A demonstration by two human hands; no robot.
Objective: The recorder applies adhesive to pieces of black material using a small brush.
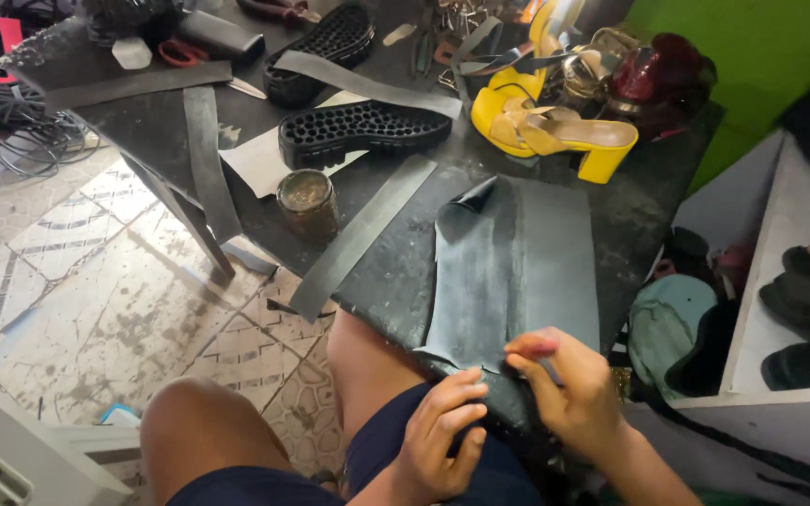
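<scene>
The dark rubber sheet (508,272) overhangs the bench (396,272) near edge. Both hands pinch its lower edge: left hand (438,440), right hand (569,389), grips clamped.

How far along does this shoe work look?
Done: long dark strips lie cut on the black table, beside two black soles. In hand: both the left hand and right hand pinch the near edge of a dark sheet, peeling a layer. Left: the soles are bare, and the glue jar stands apart.
</scene>
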